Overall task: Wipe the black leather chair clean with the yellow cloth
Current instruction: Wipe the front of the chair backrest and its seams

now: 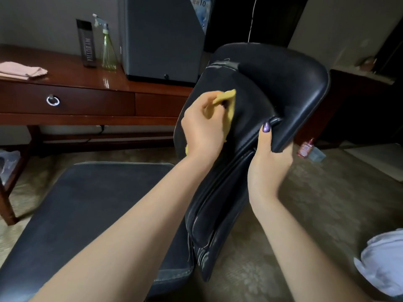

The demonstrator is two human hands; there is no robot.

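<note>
1. Nearest, the black leather chair (283, 90) shows its flat padded seat (87, 203) low on the left, with both forearms crossing above it. A crumpled white fabric bundle (383, 262) lies on the carpet at the right edge.
2. The right hand (268, 164) is clamped on the side rim of the chair's curved backrest (250, 101), thumb on the front face and fingers wrapped behind, out of sight. That rim looks stiff, so it is a sound place to brace the back against a push.
3. The left hand (202, 129) has its fingers curled round the small yellow cloth (226, 95) and presses it to the front of the backrest. The cloth is soft and light and bunches easily. Most of it is hidden under the palm, so how much meets the leather is unclear.
4. The leather is smooth with a slight sheen, probably slick, and its padding should give under pressure. The stitched seams and piped edge likely hold grime.
5. Open leather lies above and right of the cloth, up to the top rim. A small pink bottle (305, 148) stands on the carpet near the right hand.
6. Farthest, a reddish wooden desk (72, 75) carries a folded pink cloth (21, 70), a tall dark bottle (87, 49) and a clear green spray bottle (108, 46), beside a grey cabinet (161, 40). Leftward swing room looks limited.
</note>
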